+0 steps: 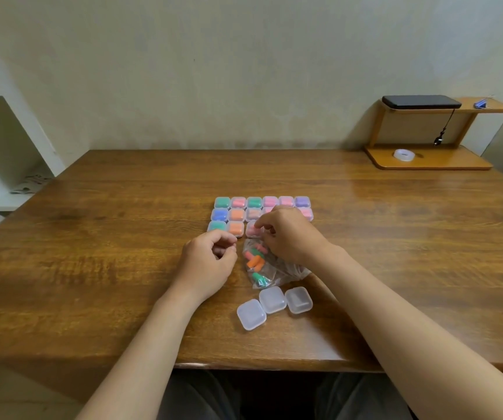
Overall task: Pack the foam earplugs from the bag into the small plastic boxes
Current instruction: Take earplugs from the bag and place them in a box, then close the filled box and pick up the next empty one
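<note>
Plain brown wooden table (92,268) shoved against a beige wall (214,71), with a little wooden riser shelf (468,160) in the far right corner. On top of it there's a flat black gadget (421,102) with a dangling strap (447,125) and something small and blue (481,103), plus a clear tape roll (404,154) on its base. Off to the left is a white shelving unit (8,122) holding some printed papers (32,183).

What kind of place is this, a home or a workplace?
Probably a desk in a home room: a brown wooden table against a plain wall, a small wooden desk shelf holding a flat black device and a clear tape roll, and white shelving.
</note>
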Demonstrator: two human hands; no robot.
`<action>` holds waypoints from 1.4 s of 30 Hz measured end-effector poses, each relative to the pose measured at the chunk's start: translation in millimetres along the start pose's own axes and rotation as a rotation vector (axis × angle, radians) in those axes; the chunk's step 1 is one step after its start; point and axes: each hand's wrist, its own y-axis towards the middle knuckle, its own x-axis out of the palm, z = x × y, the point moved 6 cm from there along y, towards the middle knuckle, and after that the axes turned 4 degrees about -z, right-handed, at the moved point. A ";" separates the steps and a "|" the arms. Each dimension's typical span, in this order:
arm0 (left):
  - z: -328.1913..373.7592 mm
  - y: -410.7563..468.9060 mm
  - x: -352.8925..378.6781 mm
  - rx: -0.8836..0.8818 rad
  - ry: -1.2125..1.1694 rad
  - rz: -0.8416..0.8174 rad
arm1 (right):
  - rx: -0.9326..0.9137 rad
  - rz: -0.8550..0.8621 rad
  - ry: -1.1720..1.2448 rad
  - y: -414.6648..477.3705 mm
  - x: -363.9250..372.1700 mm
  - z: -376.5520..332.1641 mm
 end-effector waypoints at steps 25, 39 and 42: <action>-3.1 0.4 0.7 0.024 -0.012 -0.021 | -0.013 -0.001 0.002 -4.8 -2.6 -1.9; 50.3 -21.0 16.0 0.326 0.024 -0.192 | -0.168 0.502 0.182 -61.0 -35.0 9.9; 68.7 -31.1 29.2 0.431 0.122 -0.309 | -0.136 0.528 0.217 -72.8 -33.1 17.8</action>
